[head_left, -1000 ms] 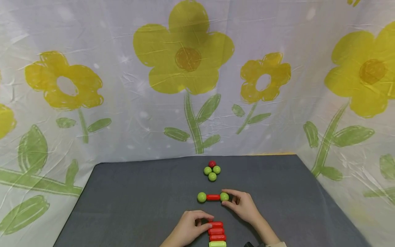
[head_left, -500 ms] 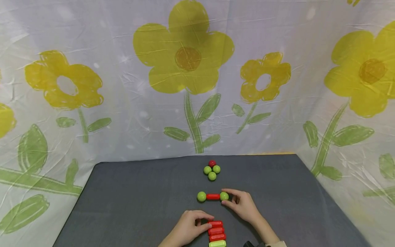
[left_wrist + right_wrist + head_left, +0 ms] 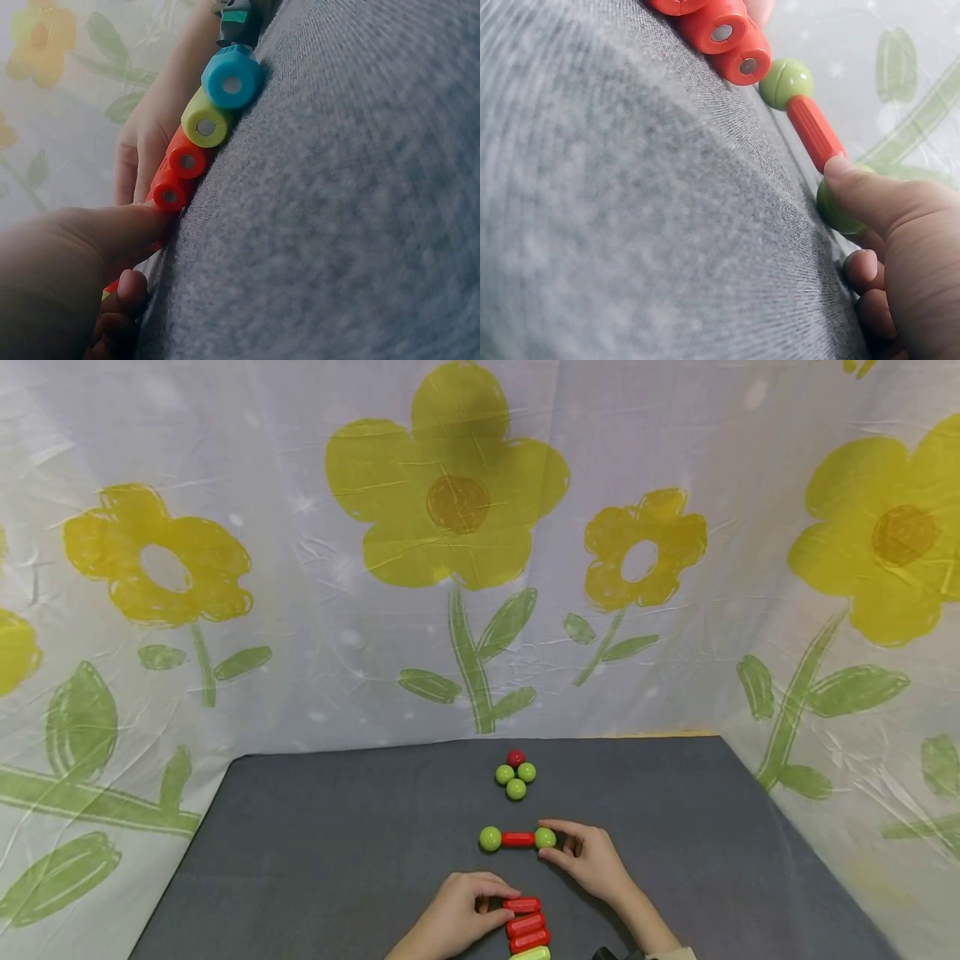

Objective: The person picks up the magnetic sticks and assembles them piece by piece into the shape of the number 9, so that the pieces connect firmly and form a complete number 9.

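Note:
My left hand (image 3: 461,912) pinches the end of the farthest red rod (image 3: 525,905) in a row of rods, between thumb and fingers. Behind it lie more red rods (image 3: 528,939) and a yellow-green rod (image 3: 531,954), side by side, with silvery discs in their ends in the left wrist view. Farther up the table, my right hand (image 3: 591,856) holds a green ball (image 3: 545,837) between thumb and forefinger. That ball sits at the right end of a red rod (image 3: 517,839), with another green ball (image 3: 490,839) at its left end. The right wrist view shows the thumb across the held ball (image 3: 835,208).
A red ball (image 3: 515,758) and three green balls (image 3: 516,789) cluster near the far edge of the dark grey cloth (image 3: 337,835). A blue piece (image 3: 231,81) continues the row in the left wrist view. A flower-printed curtain (image 3: 300,610) rises behind the table.
The pinched red rod has shifted slightly left, and the rods next to it now lie more slanted. My right hand keeps its hold on the green ball.

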A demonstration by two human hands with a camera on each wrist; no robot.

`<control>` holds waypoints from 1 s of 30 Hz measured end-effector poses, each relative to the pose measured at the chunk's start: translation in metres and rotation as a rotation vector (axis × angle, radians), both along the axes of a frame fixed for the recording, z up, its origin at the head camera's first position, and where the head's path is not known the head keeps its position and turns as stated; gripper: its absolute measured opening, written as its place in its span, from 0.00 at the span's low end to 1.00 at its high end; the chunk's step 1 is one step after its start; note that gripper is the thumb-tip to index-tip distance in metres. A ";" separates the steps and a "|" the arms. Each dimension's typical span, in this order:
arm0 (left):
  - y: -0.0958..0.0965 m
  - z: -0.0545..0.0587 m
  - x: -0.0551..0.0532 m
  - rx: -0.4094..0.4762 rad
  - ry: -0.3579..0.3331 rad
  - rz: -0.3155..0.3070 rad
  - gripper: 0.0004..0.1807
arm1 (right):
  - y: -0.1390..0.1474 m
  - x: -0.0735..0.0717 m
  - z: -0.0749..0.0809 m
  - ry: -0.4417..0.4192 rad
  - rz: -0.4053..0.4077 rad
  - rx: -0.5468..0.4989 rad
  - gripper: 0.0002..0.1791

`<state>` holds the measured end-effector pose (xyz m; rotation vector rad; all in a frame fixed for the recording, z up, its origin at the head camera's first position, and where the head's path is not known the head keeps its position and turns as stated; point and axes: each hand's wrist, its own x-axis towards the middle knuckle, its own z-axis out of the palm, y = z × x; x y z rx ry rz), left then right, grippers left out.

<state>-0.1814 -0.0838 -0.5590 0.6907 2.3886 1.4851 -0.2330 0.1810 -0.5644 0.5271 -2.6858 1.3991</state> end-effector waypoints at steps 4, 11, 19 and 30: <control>0.000 0.001 0.001 0.009 -0.012 0.003 0.09 | 0.000 0.000 0.001 -0.002 0.000 0.008 0.24; -0.002 0.003 0.003 0.018 0.005 0.046 0.10 | 0.000 -0.001 0.001 -0.015 -0.008 0.010 0.24; -0.013 0.009 0.007 -0.018 0.117 0.252 0.12 | -0.001 0.000 -0.001 -0.013 -0.005 -0.001 0.24; -0.018 0.009 0.007 -0.051 0.184 0.552 0.13 | 0.000 0.000 0.000 0.021 -0.014 -0.004 0.23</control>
